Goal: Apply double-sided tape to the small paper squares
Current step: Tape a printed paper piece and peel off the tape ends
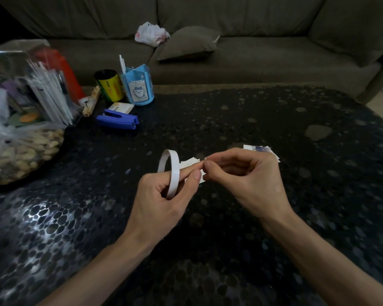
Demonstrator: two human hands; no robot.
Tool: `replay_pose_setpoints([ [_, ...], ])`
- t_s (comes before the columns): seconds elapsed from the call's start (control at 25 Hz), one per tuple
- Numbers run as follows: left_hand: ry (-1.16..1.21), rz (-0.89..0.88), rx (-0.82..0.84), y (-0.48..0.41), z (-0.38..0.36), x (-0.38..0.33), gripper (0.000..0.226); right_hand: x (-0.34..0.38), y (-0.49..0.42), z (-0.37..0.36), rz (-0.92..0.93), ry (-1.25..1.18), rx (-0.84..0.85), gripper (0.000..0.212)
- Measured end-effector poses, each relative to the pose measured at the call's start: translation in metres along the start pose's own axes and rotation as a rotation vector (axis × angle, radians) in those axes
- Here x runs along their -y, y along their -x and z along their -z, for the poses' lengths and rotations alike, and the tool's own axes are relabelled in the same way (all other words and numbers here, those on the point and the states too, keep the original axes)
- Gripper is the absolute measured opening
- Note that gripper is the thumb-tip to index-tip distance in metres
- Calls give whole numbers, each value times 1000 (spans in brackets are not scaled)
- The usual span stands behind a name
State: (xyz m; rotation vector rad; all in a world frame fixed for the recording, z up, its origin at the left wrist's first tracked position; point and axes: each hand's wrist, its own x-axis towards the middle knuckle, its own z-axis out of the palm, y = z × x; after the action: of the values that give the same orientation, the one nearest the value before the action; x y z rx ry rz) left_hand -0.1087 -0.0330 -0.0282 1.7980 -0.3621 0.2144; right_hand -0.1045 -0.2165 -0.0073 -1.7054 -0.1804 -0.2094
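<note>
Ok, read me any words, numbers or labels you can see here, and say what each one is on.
"50", sideways in orange on the yellow canister; rest blurred.
Blue pen holder label: small print, unreadable.
Plastic bag: red print, blurred.
Paper scraps beyond the right hand: blue print, blurred.
Paper piece the right hand pinches: faint marks, unreadable.
Tape roll in the left hand: blank.
</note>
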Motion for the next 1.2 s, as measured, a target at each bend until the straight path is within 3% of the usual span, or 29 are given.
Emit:
replay_pose_setpoints([
  [0.56,52,39,-2,-1,1,-7,21,0,0,1,43,53,6,11],
  [0.8,70,46,-10,-3,3,-7,20,2,-2,1,-25,28,-51,17],
  [1.0,356,329,-79,-7,1,-9,27,-1,0,-4,16,44,6,13],
  [1.2,403,488,-174,-10,6,-8,17,-5,1,-9,-10,48,-12,8],
])
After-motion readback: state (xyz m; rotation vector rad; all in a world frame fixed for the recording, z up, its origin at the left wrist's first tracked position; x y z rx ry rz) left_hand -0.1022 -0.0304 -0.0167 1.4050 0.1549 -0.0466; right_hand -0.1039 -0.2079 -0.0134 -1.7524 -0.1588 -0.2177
